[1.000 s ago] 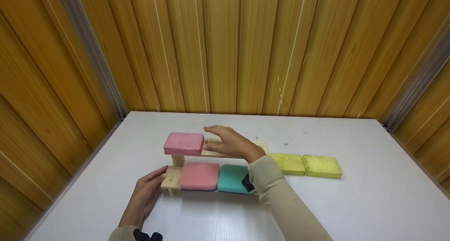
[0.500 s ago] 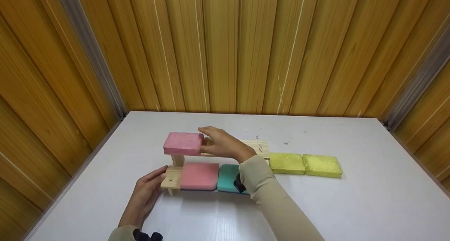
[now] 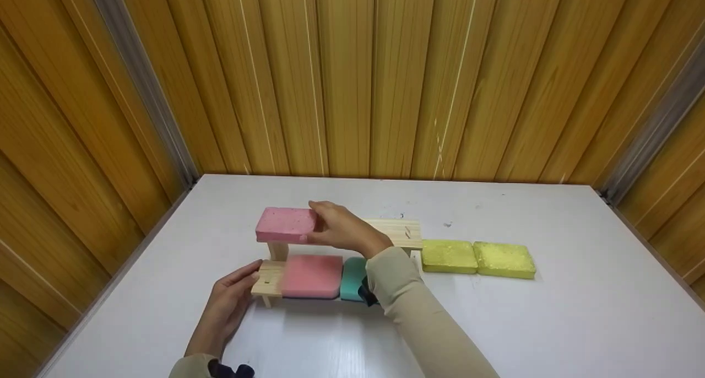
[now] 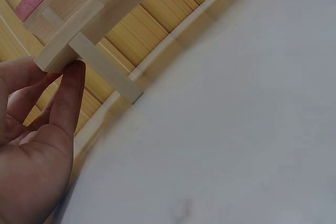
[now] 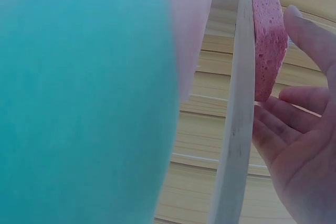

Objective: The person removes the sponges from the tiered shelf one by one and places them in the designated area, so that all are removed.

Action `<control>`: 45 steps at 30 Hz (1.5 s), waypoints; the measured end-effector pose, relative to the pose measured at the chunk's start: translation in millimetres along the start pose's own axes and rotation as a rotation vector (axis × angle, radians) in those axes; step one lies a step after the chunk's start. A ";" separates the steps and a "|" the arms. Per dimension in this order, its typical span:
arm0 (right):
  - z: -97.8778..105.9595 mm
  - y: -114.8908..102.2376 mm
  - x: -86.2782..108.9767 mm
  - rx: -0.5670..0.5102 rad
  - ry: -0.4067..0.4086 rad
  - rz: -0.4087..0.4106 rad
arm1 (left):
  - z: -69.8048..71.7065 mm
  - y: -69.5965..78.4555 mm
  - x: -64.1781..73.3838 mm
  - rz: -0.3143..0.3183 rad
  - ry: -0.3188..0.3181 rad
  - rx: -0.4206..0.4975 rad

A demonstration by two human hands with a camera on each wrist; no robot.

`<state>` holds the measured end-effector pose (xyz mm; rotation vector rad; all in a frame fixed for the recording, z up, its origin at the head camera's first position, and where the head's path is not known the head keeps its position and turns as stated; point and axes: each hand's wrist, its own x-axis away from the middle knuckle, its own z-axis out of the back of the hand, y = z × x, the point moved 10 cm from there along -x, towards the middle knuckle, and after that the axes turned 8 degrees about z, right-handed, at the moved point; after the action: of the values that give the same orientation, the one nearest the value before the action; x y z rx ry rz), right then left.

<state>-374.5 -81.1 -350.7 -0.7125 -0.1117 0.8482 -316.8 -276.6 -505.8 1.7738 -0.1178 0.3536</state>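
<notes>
pink sponge [image 3: 283, 223] above white table [image 3: 551, 323]; wood-grain walls [image 3: 352, 80]

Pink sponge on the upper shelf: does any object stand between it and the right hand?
Nothing visible does. In the head view, the right hand is at the right end of the upper pink sponge. The lower pink sponge and teal sponge lie on the lower shelf, not between them.

yellow-brown ribbed wood-grain panels [image 3: 347, 80] fill the head view's upper half; a long grey metal strip [image 3: 146, 80] slants at upper left; a flat white surface [image 3: 556, 323] lies below.
</notes>
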 end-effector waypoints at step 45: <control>10.6 0.6 11.2 0.024 0.052 0.011 | -0.9 1.8 -0.1 0.001 0.016 -0.003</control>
<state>-371.3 -67.1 -345.1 -0.7130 -0.0508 0.8394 -317.5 -276.2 -504.0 1.7677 -0.1082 0.3680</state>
